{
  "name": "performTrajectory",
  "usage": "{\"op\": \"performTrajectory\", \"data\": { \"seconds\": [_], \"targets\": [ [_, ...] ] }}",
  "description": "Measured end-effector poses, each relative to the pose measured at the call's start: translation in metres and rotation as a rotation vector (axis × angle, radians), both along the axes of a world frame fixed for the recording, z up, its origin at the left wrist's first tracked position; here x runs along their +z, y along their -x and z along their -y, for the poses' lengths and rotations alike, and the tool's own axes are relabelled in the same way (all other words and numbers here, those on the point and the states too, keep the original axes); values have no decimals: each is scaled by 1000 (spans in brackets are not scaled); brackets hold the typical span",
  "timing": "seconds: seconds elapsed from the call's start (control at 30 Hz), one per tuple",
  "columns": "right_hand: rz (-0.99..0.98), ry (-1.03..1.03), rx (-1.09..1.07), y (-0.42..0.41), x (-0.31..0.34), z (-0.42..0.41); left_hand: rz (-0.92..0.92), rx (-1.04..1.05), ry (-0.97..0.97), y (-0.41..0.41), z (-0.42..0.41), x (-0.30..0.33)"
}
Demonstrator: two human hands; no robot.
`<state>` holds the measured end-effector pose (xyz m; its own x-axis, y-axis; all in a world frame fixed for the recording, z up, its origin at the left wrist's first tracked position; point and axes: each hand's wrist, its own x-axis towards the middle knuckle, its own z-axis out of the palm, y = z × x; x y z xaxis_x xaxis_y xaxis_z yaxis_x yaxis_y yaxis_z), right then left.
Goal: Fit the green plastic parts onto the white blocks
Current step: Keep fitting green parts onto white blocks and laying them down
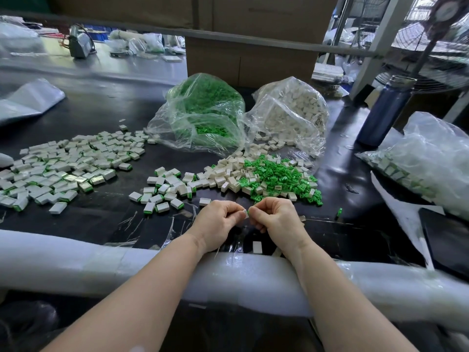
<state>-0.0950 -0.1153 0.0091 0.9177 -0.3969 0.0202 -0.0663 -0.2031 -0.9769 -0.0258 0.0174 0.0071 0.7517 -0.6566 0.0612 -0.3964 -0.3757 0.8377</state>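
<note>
the left hand (220,219) pinches a white block (245,214) between curled fingers, and the right hand (275,217) pinches a green plastic part (248,211) the same way; the two pieces meet end to end just above the black worktop (109,219), near its padded front edge (76,260). whether the green piece is already seated or only lined up is too small to tell. a good share of the work looks done: a broad spread of finished blocks (63,168), white with a green edge showing, lies to the left, and a smaller cluster of finished ones (165,191) sits just beyond the left hand. plenty is left, though. a mixed heap of loose white blocks and green parts (266,176) lies just past the hands, and behind it stand an open bag of green parts (205,113) and a bag of white blocks (291,113), both well filled. a single white block (257,247) lies on the worktop between the wrists, and one stray green part (339,213) sits off to the right. by this showing the job is somewhere in its middle, with the supply far from used up and the piece in hand probably one of many to come.
</note>
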Motion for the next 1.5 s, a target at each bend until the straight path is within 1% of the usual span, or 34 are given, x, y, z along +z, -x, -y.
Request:
{"op": "performTrajectory", "data": {
  "seconds": [0.13, 0.23, 0.37, 0.43, 0.63, 0.83, 1.0, 1.1, 1.23, 1.4, 1.5],
  "targets": [
    [-30, 68, 16, 0, 0, -1, 50, -3, -37, 1, 1, -2],
    [-13, 56, 13, 0, 1, -2, 67, 5, -34, 1, 2, -2],
    [59, -56, -3, 2, 2, -2, -19, 12, 69, 3, 3, -1],
    [86, -63, -7, 3, 2, -1, -60, 27, 109, 3, 3, 0],
    [119, -41, 7, 3, 0, 0, -43, 81, 116, 5, 3, 1],
    [125, -58, 55, 3, -1, 1, -29, 75, 83, 3, 3, 1],
    [162, -83, 32, 0, -2, 1, -75, 60, 160, 3, 3, 3],
    [105, -4, 56, -2, -3, 0, -87, 31, 182, 2, 3, 5],
    [40, 79, 144, -3, -2, 0, -108, -21, 189, 3, 2, 5],
    [43, 39, 190, -2, -2, 0, -74, -68, 139, 5, 2, 7],
    [31, 69, 191, -4, -4, 1, -55, -89, 103, 6, 1, 8]
  ]
}}
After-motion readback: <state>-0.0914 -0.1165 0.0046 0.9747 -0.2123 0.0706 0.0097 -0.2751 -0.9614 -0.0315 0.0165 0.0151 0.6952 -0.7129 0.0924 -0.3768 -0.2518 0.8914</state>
